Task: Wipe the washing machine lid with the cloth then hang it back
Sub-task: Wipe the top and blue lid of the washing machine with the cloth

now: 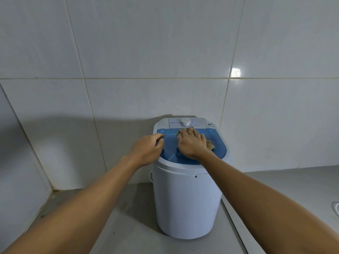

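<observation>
Two bare forearms reach in from the lower corners toward a small white washing machine (pixel 187 202) that stands on a grey floor (pixel 128 226) against a wall of pale tiles (pixel 146 52).

At about nine o'clock from the lid's centre, the left hand (pixel 146 149) rests on the machine's left rim. Its fingers (pixel 159 139) are curled loosely over the edge of the blue translucent lid (pixel 216 143); the hand closes on nothing beyond that edge, and how firmly it presses cannot be told.

Near the middle of the lid, the right hand (pixel 190 143) lies palm down with its fingers spread flat, pressing a tan cloth (pixel 210 144) onto the blue surface. The cloth is mostly hidden beneath the palm. One frayed corner shows at about three o'clock from the hand, and a smaller bit peeks out at about eleven o'clock, beside the fingertips. The lid is shut and lies level on the tub.

At twelve o'clock from the right hand, just past the fingertips, a white round dial (pixel 185 122) sits on the pale control panel (pixel 197 122) at the back of the machine. A thin white cord (pixel 150 176) curves out behind the tub's left side, low down. At about four o'clock from the machine, at the far right edge of the view, part of a pale rounded object (pixel 336 208) lies on the floor; what it is cannot be made out.
</observation>
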